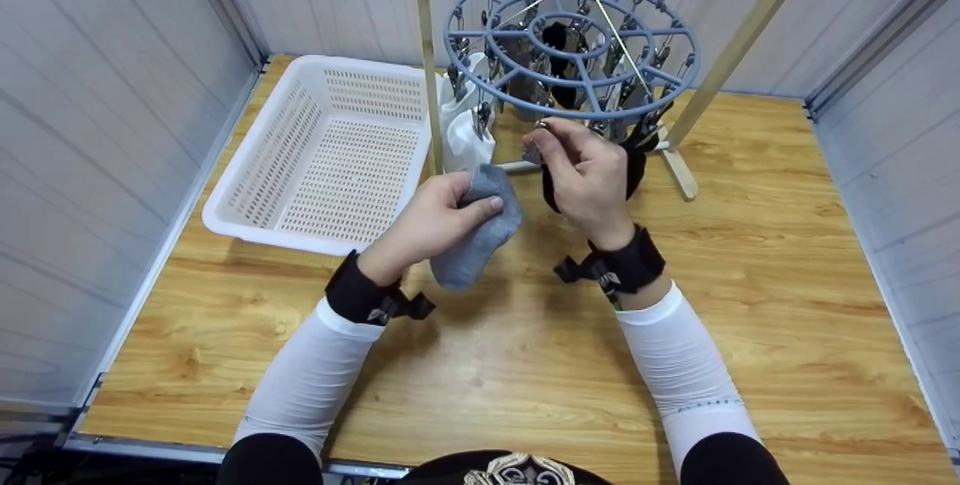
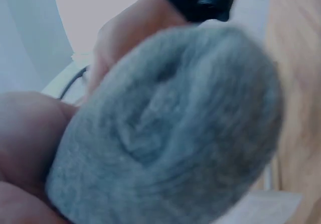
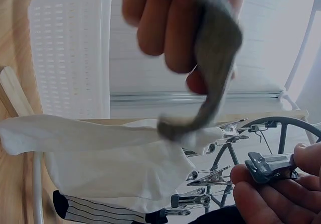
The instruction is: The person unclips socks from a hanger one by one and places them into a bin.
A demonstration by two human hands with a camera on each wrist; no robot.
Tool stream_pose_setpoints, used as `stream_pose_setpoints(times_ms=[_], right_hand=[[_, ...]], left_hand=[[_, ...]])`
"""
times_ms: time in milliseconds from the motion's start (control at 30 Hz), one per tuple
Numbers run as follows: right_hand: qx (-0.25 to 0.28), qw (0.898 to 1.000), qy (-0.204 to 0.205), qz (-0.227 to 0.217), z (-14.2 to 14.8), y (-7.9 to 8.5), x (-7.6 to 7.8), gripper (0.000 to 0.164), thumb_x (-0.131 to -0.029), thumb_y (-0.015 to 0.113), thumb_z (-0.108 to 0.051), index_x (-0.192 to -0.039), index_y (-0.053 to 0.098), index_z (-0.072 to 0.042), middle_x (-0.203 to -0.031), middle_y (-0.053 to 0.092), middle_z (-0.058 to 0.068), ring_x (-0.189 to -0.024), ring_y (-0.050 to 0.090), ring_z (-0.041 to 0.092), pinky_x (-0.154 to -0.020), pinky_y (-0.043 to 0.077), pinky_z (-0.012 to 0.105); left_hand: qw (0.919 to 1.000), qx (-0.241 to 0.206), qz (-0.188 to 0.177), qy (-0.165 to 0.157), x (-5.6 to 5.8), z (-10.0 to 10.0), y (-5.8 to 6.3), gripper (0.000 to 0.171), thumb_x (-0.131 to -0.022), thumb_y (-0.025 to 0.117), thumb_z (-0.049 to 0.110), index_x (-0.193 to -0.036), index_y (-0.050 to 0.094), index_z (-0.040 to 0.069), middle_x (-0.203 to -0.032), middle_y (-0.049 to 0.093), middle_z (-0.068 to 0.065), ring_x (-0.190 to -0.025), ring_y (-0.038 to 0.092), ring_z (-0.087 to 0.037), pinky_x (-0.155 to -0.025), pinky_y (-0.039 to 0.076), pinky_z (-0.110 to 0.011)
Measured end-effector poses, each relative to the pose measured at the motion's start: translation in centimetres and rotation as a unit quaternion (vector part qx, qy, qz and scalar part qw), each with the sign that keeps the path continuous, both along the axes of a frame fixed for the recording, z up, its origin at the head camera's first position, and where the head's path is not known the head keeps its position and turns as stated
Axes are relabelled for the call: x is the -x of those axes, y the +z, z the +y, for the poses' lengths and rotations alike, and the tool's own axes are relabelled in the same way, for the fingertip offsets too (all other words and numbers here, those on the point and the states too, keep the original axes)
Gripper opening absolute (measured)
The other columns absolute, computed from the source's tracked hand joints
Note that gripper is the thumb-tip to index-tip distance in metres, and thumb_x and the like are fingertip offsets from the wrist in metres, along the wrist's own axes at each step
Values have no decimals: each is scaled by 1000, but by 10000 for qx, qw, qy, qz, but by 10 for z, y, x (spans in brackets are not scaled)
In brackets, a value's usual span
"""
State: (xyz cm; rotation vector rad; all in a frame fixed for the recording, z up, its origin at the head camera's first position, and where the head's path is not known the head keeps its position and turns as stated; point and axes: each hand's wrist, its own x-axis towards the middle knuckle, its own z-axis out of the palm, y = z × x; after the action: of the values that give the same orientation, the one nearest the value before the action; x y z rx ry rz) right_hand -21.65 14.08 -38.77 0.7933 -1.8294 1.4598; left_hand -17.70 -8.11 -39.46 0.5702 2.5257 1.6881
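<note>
My left hand [image 1: 439,218] grips a grey sock [image 1: 486,233] between thumb and fingers in front of the hanger. The sock fills much of the left wrist view, its rounded end toward the camera. In the head view, my right hand [image 1: 589,173] is raised at the near edge of a round blue-grey clip hanger [image 1: 512,33]. Its thumb and fingers pinch a metal clip [image 3: 271,166], seen best in the right wrist view. White socks [image 1: 469,141] hang from clips left of this hand, and a black sock [image 1: 636,170] hangs partly behind it.
A white perforated basket [image 1: 352,170] stands on the wooden table at the left. Wooden posts [image 1: 739,42] rise on both sides of the hanger. Dark and grey socks [image 1: 555,57] hang under its middle. Pale panels [image 1: 127,94] enclose the table.
</note>
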Motion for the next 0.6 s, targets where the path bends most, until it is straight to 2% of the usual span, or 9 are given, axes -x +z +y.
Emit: stream_pose_setpoints(times_ms=[167, 300, 433, 600], right_hand=[[57, 9999, 77, -56, 1, 0, -1, 12, -100, 76, 9, -111, 80, 7, -97, 83, 12, -81, 80, 28, -75, 63, 26], [67, 9998, 165, -112, 2, 0, -2, 10, -102, 76, 6, -111, 80, 7, -97, 83, 11, -81, 79, 27, -74, 63, 27], [35, 9998, 163, -95, 2, -1, -2, 10, -102, 75, 6, -110, 80, 7, -96, 83, 11, -80, 79, 28, -74, 63, 27], [29, 9997, 166, -150, 3, 0, -3, 10, -102, 75, 7, -111, 80, 7, -97, 83, 11, -81, 80, 28, -75, 64, 28]], left_hand=[[10000, -5, -86, -31, -3, -17, 14, 13, -104, 78, 14, -103, 78, 1, -93, 77, -6, -85, 70, -18, -77, 56, -30], [9999, -44, -60, 134, -4, -37, 23, 16, -105, 78, 15, -109, 78, -1, -99, 79, -10, -87, 71, -20, -77, 58, -30], [9986, -42, 82, 512, -2, -61, 29, 18, -105, 78, 16, -113, 79, -1, -102, 79, -12, -89, 70, -21, -79, 56, -29], [9926, 489, 129, 1107, 9, -87, 37, 22, -107, 76, 21, -109, 78, 0, -102, 78, -14, -88, 67, -19, -79, 53, -27]])
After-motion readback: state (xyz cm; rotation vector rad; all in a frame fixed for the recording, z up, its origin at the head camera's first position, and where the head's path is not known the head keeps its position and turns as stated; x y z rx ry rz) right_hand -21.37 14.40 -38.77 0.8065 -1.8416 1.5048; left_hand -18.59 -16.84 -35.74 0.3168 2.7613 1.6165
